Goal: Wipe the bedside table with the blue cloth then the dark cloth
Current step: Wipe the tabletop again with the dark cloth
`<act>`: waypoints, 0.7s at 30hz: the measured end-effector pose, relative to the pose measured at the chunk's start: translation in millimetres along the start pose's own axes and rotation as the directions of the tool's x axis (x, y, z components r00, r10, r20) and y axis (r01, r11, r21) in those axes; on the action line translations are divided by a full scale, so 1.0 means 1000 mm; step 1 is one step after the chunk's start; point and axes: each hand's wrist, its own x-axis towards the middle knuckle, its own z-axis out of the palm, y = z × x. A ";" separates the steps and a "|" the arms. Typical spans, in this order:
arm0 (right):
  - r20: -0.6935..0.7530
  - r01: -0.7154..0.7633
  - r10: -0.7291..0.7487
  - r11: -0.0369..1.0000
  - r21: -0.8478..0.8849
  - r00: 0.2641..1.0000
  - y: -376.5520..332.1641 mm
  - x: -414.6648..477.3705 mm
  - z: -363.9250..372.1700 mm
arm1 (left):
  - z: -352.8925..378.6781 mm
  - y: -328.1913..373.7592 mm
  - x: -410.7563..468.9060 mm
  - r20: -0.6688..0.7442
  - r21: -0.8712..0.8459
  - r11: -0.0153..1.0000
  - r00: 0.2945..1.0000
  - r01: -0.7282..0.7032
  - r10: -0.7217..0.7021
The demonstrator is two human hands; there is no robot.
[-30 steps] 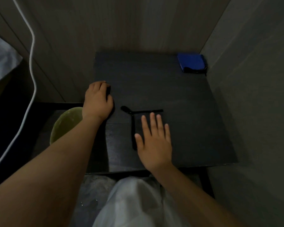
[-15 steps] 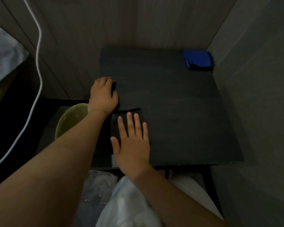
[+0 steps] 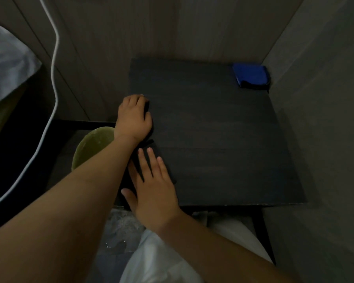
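Dark cloth [image 3: 135, 175] lies under the right hand [image 3: 154, 194] on the bedside table [image 3: 213, 129].

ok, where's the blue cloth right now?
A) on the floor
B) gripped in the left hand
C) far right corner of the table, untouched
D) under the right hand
C: the blue cloth lies in the bedside table's far right corner, untouched; the right hand lies flat on the dark cloth.
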 end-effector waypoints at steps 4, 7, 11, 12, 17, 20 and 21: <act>-0.018 0.096 -0.096 0.995 -0.012 0.995 0.008 -0.001 -0.003 | -0.001 0.001 0.000 0.007 0.004 1.000 1.000 0.006 -0.006; -0.026 0.130 -0.130 0.991 0.007 0.991 0.013 -0.003 -0.002 | -0.001 0.001 0.000 -0.008 0.009 1.000 1.000 0.006 -0.006; -0.030 0.203 -0.203 0.979 0.009 0.979 0.022 -0.006 -0.002 | 0.001 -0.001 0.000 -0.012 0.002 1.000 1.000 -0.002 0.002; -0.028 0.224 -0.224 0.974 0.022 0.974 0.024 -0.007 -0.002 | 0.001 0.000 0.000 -0.009 0.004 1.000 1.000 -0.001 0.001; -0.047 0.253 -0.251 0.966 0.047 0.967 0.030 -0.010 -0.002 | 0.002 -0.001 0.000 -0.010 0.007 1.000 1.000 -0.004 0.004; -0.054 0.234 -0.231 0.972 0.041 0.971 0.029 -0.010 -0.001 | 0.002 0.000 0.000 -0.013 0.009 1.000 1.000 -0.004 0.004; -0.056 0.220 -0.217 0.975 0.037 0.975 0.028 -0.011 -0.001 | 0.001 0.000 -0.001 -0.012 0.011 1.000 1.000 -0.003 0.003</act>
